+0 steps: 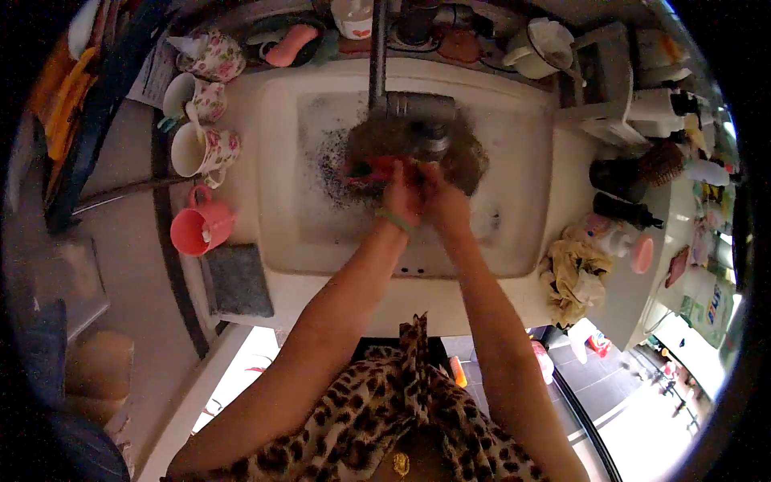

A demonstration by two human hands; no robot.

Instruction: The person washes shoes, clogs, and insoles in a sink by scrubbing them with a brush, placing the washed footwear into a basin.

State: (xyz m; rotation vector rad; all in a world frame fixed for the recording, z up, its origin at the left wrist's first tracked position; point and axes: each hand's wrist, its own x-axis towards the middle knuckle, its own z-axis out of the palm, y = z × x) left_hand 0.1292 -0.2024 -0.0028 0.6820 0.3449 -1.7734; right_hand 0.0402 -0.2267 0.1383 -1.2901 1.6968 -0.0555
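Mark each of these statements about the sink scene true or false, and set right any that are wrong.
1. The left hand and right hand are close together at the basin. True.
2. The pink mug is right of the basin. False: the mug is left of it.
3. A crumpled beige cloth lies right of the basin. True.
4. The wristband is on the right wrist. False: it is on the left.
5. A dark grey mat lies left of the basin. True.
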